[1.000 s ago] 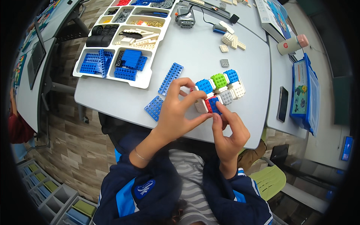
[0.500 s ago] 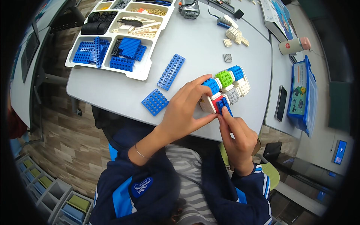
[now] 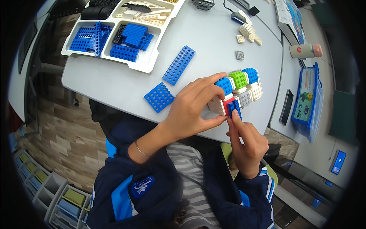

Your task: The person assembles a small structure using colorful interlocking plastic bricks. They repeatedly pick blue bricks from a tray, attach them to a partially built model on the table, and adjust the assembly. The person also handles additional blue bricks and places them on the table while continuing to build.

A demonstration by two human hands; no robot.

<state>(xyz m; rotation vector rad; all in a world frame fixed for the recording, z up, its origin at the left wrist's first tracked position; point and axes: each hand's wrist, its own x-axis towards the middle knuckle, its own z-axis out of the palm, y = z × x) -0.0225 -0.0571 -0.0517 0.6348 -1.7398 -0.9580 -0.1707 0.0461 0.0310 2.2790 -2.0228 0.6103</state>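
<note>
My left hand (image 3: pixel 192 105) is closed around the left side of a building-brick assembly (image 3: pixel 239 80), fingers over its top and thumb at its near edge. The assembly has white bodies with studded faces in blue, green, red, grey and white. My right hand (image 3: pixel 248 147) pinches a small dark blue brick (image 3: pixel 233 108) against the red face (image 3: pixel 227 104) at the assembly's near end. Fingertips cover part of this brick, so whether it is seated cannot be told. Left of my left hand lie a square blue studded plate (image 3: pixel 159 97) and a long blue plate with holes (image 3: pixel 179 65).
A white sorting tray (image 3: pixel 143 65) at the far left holds blue bricks, beams and black wheels. Beyond the assembly lie a grey brick (image 3: pixel 239 55) and white bricks (image 3: pixel 249 33). At right are a bottle (image 3: pixel 305 50), a phone (image 3: pixel 286 107) and a blue bin (image 3: pixel 305 97).
The whole view has shifted and turned slightly. Both hands keep their hold on the assembly and the dark blue brick, with little visible movement between them.
</note>
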